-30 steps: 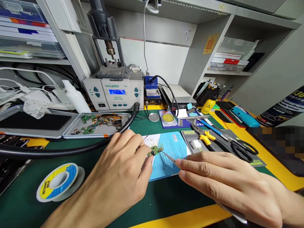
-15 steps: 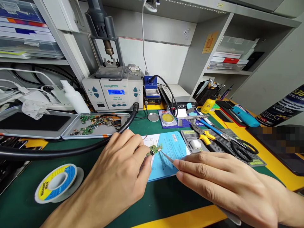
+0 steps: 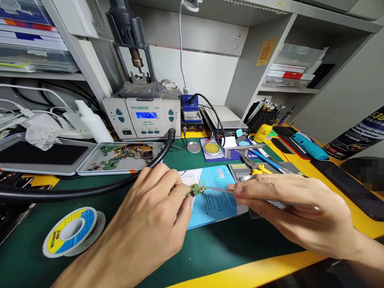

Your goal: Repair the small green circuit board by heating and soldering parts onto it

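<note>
My left hand (image 3: 156, 212) pinches a small green circuit board (image 3: 195, 189) between thumb and fingers, holding it just above a light blue mat (image 3: 214, 200). My right hand (image 3: 297, 212) is closed on metal tweezers (image 3: 220, 189), whose tips point left and reach the board's right end. The hand now lies over the grey grid tray (image 3: 240, 170) on the right.
A hot-air station (image 3: 142, 116) with its black hose (image 3: 90, 188) stands behind. A metal tray of green boards (image 3: 120, 158), a solder spool (image 3: 70, 230), a white bottle (image 3: 93, 122), yellow cutters (image 3: 261, 171), a solder tin (image 3: 212, 149) and a phone (image 3: 348, 184) surround the green mat.
My right hand has lifted and swung up and rightward, so the tweezers now lie nearly level instead of slanting up from below. The left hand and board stay put.
</note>
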